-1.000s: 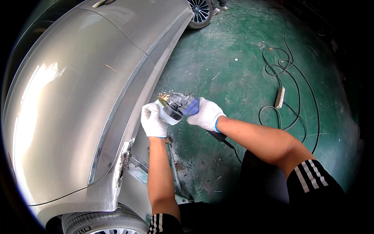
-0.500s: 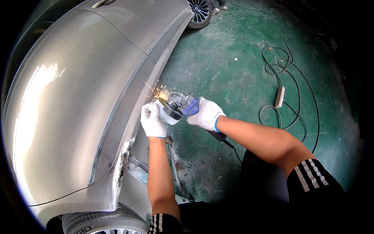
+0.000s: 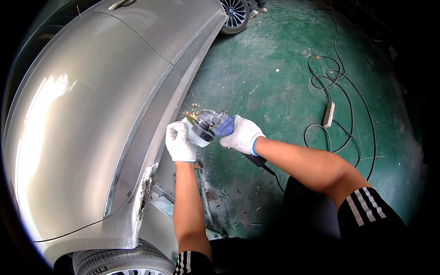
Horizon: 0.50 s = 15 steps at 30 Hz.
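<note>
My right hand [image 3: 242, 134], in a white knit glove, is closed round the body of a blue and grey angle grinder [image 3: 224, 124]. The grinder's disc edge and black guard face my left hand, and a few small sparks fly at the disc. My left hand [image 3: 179, 141], gloved too, has its fingers curled on a pale, flat sheet piece [image 3: 200, 140] beside the guard. Much of that piece is hidden by the grinder. Just left of my hands runs the lower sill of a silver-beige car [image 3: 91, 119].
A torn, ragged sill end [image 3: 145, 188] sits near the close wheel [image 3: 123, 261]. A metal stand [image 3: 201, 192] is below my left hand. On the green floor [image 3: 256, 82] lie looped cables [image 3: 352, 110] and a power strip [image 3: 328, 114]. Another person's feet [image 3: 257, 10] show far off.
The bright spray of sparks and glow at the disc has shrunk to a few small sparks. A single streak shows over the car at upper left. Both hands stay almost in place.
</note>
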Available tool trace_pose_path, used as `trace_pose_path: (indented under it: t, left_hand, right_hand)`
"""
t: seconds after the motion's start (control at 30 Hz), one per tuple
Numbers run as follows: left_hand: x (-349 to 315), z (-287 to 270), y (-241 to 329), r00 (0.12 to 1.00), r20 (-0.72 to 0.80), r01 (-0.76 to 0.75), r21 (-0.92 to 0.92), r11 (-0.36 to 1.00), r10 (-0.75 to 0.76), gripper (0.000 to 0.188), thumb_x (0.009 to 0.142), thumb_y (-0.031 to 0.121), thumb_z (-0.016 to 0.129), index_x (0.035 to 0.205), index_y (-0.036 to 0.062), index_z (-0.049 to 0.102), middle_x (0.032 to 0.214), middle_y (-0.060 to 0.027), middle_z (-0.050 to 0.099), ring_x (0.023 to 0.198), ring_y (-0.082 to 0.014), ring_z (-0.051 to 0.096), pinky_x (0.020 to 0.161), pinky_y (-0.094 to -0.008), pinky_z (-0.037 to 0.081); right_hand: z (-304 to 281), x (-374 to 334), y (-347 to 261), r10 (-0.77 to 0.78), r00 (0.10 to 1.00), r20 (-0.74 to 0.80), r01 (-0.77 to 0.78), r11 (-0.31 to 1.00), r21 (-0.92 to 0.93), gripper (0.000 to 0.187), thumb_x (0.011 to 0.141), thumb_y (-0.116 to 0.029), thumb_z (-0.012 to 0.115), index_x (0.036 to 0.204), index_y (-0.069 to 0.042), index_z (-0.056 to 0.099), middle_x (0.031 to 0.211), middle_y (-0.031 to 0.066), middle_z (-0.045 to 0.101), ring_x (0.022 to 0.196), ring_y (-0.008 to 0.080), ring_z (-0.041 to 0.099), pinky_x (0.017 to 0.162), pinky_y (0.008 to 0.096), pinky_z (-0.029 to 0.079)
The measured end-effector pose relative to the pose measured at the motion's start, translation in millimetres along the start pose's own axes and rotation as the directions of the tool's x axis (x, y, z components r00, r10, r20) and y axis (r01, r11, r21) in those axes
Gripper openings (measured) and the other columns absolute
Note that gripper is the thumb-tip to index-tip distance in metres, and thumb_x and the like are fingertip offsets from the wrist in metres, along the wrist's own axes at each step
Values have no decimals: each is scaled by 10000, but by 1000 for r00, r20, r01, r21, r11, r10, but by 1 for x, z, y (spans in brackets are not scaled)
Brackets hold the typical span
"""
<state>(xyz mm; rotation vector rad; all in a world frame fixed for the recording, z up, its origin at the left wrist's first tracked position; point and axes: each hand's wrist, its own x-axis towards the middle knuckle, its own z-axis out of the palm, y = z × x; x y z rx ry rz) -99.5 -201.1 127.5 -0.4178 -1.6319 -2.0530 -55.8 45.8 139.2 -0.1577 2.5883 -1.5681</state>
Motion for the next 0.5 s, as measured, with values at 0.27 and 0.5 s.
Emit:
trace_pose_path:
  t: [0.27,0.5]
  left_hand:
    - [3,5,12,1000,-13,-29,-54,998,28,97,996,81,732,994,64,636,961,-35,686,895,-129,629,881,-308,511]
    - [4,7,15,999,-22,-45,-87,995,43,102,990,71,734,994,60,633,965,-44,687,911,-140,641,892,-322,520]
  right_hand:
    - [0,1,1,14,1000,18,-14,1000,-16,655,724,-375,793,1185,54,613,1129,304,718,1117,448,696,975,451,553]
    - [-1,-1,0,18,999,27,-17,1000,-22,666,724,-376,793,1198,54,608,1135,302,718,1120,447,696,979,449,551]
